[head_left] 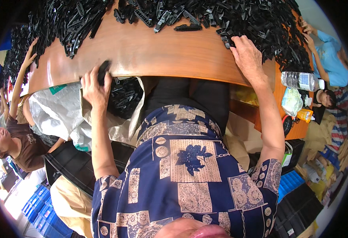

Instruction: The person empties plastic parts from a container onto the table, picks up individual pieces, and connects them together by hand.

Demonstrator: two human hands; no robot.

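My left hand (96,88) is at the near edge of the table, its fingers closed around a small dark plastic part (103,72) that is slightly blurred. Below it an open white woven sack (141,109) holds many black plastic parts (125,96). Over the table's right side, my right hand (247,55) has its fingers curled down at the edge of a large heap of black plastic parts (253,23). One black part (226,41) shows at its fingertips. A single ridged black part (187,28) lies in front of the heap.
Another heap of black parts (77,23) covers the wooden table's (162,49) far left. At right stand a clear bottle (300,81), a white-green packet (292,102) and an orange pouch (305,115). Other people sit at left and right. Blue crates (47,212) stand lower left.
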